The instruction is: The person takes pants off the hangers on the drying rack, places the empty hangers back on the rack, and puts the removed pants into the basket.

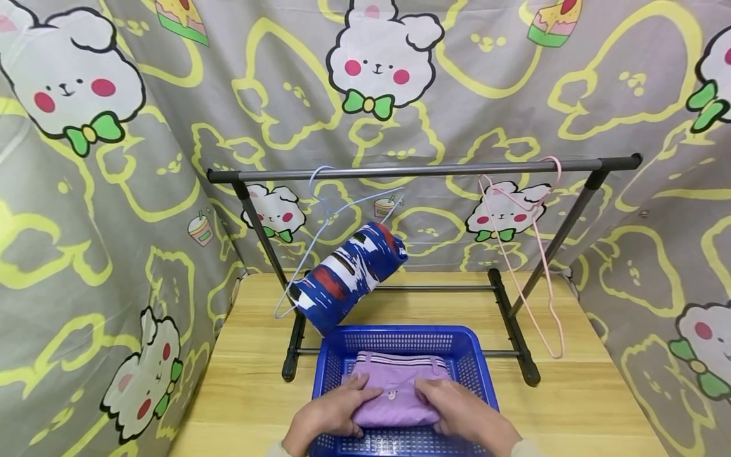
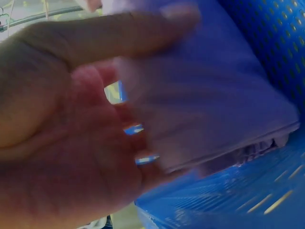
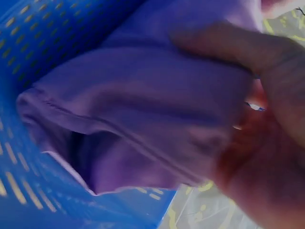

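Folded purple pants [image 1: 394,406] with a striped waistband and a small light motif lie in the blue basket [image 1: 480,374]. My left hand [image 1: 339,406] grips their left side, thumb on top. The left wrist view shows the fingers of that hand [image 2: 71,129] behind the cloth. At the other side, my right hand [image 1: 457,409] holds the pants with its thumb across the front. A loose fold gapes open in the pants [image 3: 128,114] in the right wrist view, where some fingers are hidden behind the fabric.
A dark metal rack [image 1: 422,170] stands on the wooden table [image 1: 245,393]. From its bar hang a tilted blue hanger [image 1: 313,244] with a folded blue, red and white patterned garment [image 1: 348,276], and a pink hanger [image 1: 542,254]. A patterned curtain [image 1: 365,139] surrounds the table.
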{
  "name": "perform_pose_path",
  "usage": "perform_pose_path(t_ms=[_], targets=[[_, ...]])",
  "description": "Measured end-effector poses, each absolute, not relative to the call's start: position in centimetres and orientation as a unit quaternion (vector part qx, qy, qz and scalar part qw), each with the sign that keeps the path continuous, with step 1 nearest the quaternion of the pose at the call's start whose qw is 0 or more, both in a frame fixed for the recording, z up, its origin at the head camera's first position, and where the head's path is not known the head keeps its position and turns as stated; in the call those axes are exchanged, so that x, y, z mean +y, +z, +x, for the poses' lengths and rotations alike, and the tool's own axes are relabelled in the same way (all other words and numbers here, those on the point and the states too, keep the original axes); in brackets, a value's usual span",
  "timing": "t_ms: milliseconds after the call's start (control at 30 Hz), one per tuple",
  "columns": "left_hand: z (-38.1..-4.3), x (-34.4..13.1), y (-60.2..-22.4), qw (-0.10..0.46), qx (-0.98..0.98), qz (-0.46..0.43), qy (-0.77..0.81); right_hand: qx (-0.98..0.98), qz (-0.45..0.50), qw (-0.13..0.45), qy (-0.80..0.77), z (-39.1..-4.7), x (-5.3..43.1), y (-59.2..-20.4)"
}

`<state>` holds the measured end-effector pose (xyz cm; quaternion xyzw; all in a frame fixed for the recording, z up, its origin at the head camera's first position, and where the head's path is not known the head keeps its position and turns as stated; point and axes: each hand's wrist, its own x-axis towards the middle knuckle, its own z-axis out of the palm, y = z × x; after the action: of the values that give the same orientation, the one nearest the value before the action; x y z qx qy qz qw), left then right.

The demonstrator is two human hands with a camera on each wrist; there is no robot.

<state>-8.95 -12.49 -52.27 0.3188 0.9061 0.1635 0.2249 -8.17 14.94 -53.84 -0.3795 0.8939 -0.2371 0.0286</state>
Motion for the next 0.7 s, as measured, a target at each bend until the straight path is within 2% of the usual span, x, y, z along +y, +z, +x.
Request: perform_pose_path(t_ms=[200,333,467,700], targets=[[-8.7,-12.5,-51.9,0.256,0.897,0.319,0.165,0.887,-0.359,0.158,-0.244,-7.6,14.9,-53.0],[-8.7,-12.5,-51.9,0.278,0.894,0.310,0.164,0.890,-0.333,0.214,-0.225,-7.4,14.7,-52.7],[-8.7,-12.5,-51.9,0.295,0.892,0.297,0.171,0.894,-0.334,0.225,-0.196,-7.2,14.5,-52.5],[-8.8,-13.3,-52.1,0.282,0.884,0.317,0.196,0.896,-0.315,0.232,-0.212,-7.2,14.3,-52.2]])
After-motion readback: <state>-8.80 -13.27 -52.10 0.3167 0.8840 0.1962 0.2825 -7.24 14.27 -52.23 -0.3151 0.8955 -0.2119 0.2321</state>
